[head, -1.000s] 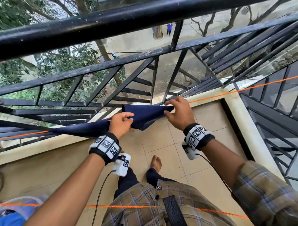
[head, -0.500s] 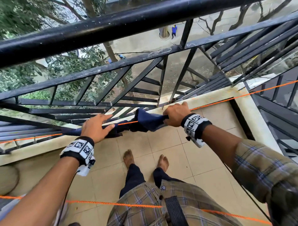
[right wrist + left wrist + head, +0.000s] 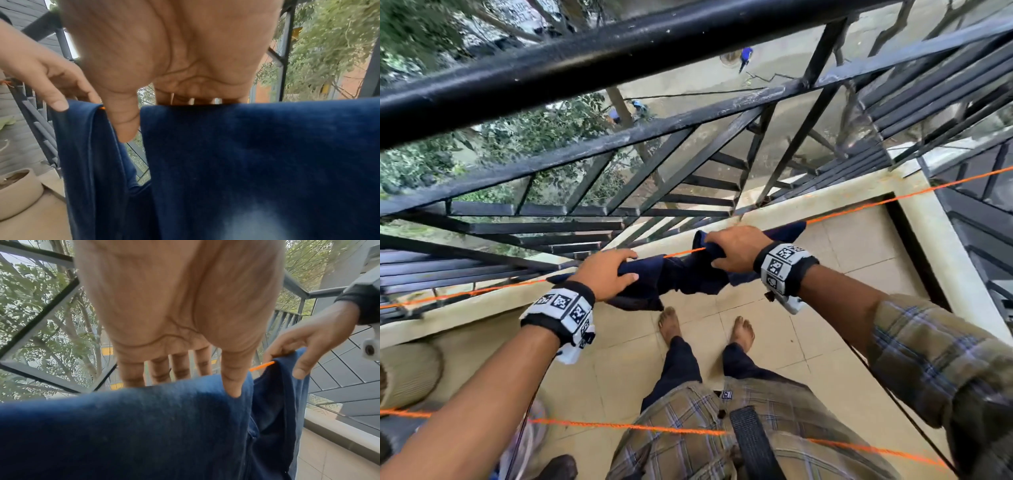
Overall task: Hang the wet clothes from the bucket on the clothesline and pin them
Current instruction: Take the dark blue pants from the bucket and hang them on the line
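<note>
A navy blue garment (image 3: pixel 688 277) hangs bunched over the orange clothesline (image 3: pixel 876 202) in front of the railing. My left hand (image 3: pixel 619 270) holds its left part over the line, fingers on the far side and thumb (image 3: pixel 232 382) on the near side of the cloth (image 3: pixel 144 426). My right hand (image 3: pixel 726 253) grips the right part the same way, its fingers behind the cloth (image 3: pixel 246 162) and its thumb (image 3: pixel 125 123) hanging in the gap between the two parts. A short bare stretch of line shows between the hands. No clothespins or bucket are plainly visible.
A black metal railing (image 3: pixel 619 144) runs just beyond the line, with a long drop to the street behind it. A second orange line (image 3: pixel 637 426) crosses at my waist. A beige pot (image 3: pixel 407 373) stands at the left on the tiled floor. My bare feet (image 3: pixel 671 325) are below the garment.
The garment, held spread between both hands a second ago, now hangs over the line. My left hand has gone from flat on the line to closed over the cloth.
</note>
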